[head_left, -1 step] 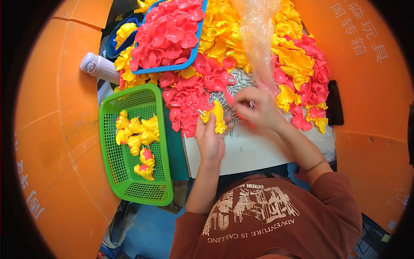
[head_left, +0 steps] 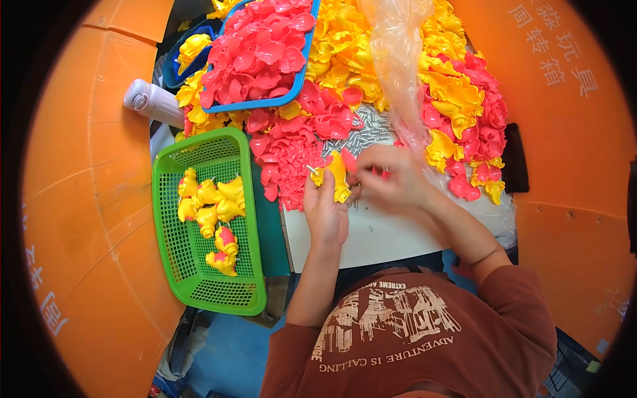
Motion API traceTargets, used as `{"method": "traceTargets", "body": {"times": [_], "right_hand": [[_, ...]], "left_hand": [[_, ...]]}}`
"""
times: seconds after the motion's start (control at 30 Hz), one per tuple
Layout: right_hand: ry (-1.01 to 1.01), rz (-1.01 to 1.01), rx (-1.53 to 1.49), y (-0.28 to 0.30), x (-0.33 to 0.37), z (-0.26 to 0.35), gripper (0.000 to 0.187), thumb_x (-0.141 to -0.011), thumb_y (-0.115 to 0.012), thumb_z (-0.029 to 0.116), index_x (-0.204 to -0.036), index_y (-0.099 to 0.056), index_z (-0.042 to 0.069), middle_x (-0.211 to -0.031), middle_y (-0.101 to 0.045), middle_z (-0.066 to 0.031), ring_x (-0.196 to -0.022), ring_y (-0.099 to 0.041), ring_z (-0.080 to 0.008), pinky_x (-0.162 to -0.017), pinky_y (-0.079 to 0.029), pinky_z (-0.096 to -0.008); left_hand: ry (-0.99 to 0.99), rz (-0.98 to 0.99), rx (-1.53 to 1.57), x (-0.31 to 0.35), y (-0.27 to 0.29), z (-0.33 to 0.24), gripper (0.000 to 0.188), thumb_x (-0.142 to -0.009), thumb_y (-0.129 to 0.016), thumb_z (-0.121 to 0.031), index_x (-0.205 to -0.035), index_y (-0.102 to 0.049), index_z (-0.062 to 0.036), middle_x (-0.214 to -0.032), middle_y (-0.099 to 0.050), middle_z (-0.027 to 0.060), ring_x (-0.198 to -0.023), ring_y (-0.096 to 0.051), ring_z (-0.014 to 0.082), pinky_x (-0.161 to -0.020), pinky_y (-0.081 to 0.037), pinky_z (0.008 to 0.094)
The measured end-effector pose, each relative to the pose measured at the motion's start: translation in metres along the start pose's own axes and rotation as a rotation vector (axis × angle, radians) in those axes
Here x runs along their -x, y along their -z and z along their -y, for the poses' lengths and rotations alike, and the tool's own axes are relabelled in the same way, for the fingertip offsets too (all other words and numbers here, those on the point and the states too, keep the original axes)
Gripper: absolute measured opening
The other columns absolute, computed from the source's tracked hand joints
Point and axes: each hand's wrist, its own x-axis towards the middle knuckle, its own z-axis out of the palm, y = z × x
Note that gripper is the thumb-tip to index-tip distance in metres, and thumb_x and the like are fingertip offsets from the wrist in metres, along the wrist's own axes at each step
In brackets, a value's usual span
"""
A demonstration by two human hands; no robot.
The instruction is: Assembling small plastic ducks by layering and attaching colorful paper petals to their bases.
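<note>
In my left hand [head_left: 326, 209] I hold a yellow plastic toy half-shell [head_left: 340, 176] above the white work surface. A small metal pin [head_left: 312, 170] sticks out from its left side. My right hand [head_left: 395, 171], smeared by motion, is closed just right of the shell. Its fingertips pinch a curved red plastic piece [head_left: 349, 159] against the shell's upper edge. Another bit of red shows between the right hand's fingers. Just beyond my hands lie many loose metal pins [head_left: 361, 136] and a heap of small red parts [head_left: 295, 169].
To the left stands a green basket [head_left: 257, 265] with several yellow-and-red toy pieces [head_left: 207, 219]. A blue tray [head_left: 265, 105] of red shells sits behind. Yellow shells [head_left: 342, 53], a clear plastic bag [head_left: 398, 66] and a white bottle [head_left: 156, 105] lie around. Orange panels [head_left: 570, 252] flank both sides.
My right hand has come down and toward the yellow half-shell, bringing the red piece to its edge. The left hand has barely moved, turning the shell slightly.
</note>
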Motion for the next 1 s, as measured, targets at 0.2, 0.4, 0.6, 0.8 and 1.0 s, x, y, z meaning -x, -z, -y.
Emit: {"method": "traceTargets", "body": {"times": [0.2, 0.4, 0.6, 0.8, 1.0], "right_hand": [[-0.123, 0.016, -0.138, -0.007, 0.017, 0.013, 0.009, -0.076, -0.064, 0.000, -0.084, -0.060, -0.002, -0.084, -0.059, -0.0080, -0.077, -0.059, -0.0122, -0.062, -0.047, -0.0262], [-0.351, -0.106, -0.355, -0.006, 0.026, 0.011, 0.011, -0.081, -0.063, 0.003, -0.091, -0.062, -0.003, -0.087, -0.060, -0.0081, -0.079, -0.058, -0.0132, -0.067, -0.045, -0.0243], [-0.017, -0.195, 0.011, -0.002, 0.025, 0.030, 0.010, -0.080, -0.063, 0.005, -0.087, -0.063, -0.002, -0.084, -0.062, -0.0101, -0.081, -0.058, -0.0185, -0.072, -0.044, -0.0291], [0.041, -0.163, 0.164, -0.003, 0.017, 0.018, 0.009, -0.079, -0.064, 0.006, -0.084, -0.061, -0.002, -0.079, -0.060, -0.0097, -0.078, -0.057, -0.0199, -0.071, -0.043, -0.0300], [-0.203, -0.176, -0.060, -0.007, 0.021, 0.016, 0.010, -0.080, -0.062, 0.009, -0.084, -0.062, 0.001, -0.081, -0.057, -0.0095, -0.082, -0.053, -0.0240, -0.072, -0.041, -0.0324]], "left_hand": [[-0.149, 0.013, 0.009, -0.002, -0.014, 0.016, 0.018, -0.094, -0.051, -0.016, -0.107, -0.044, -0.0060, -0.099, -0.056, 0.0050, -0.082, -0.057, 0.0110, -0.067, -0.049, 0.0241], [-0.224, 0.058, -0.093, 0.001, -0.015, 0.019, 0.023, -0.095, -0.049, -0.017, -0.113, -0.040, -0.0059, -0.104, -0.054, 0.0069, -0.087, -0.057, 0.0139, -0.071, -0.051, 0.0283], [-0.129, 0.030, 0.040, 0.002, -0.014, 0.011, 0.027, -0.096, -0.045, -0.016, -0.121, -0.043, -0.0066, -0.112, -0.055, 0.0110, -0.093, -0.058, 0.0177, -0.074, -0.051, 0.0305], [-0.199, 0.082, -0.172, 0.000, -0.014, 0.016, 0.029, -0.092, -0.047, -0.003, -0.121, -0.045, -0.0014, -0.112, -0.057, 0.0113, -0.086, -0.060, 0.0159, -0.070, -0.050, 0.0245], [0.039, 0.305, 0.181, 0.002, -0.005, 0.007, 0.046, -0.099, -0.024, -0.036, -0.128, -0.036, -0.0031, -0.125, -0.047, 0.0132, -0.111, -0.050, 0.0240, -0.091, -0.045, 0.0390]]}}
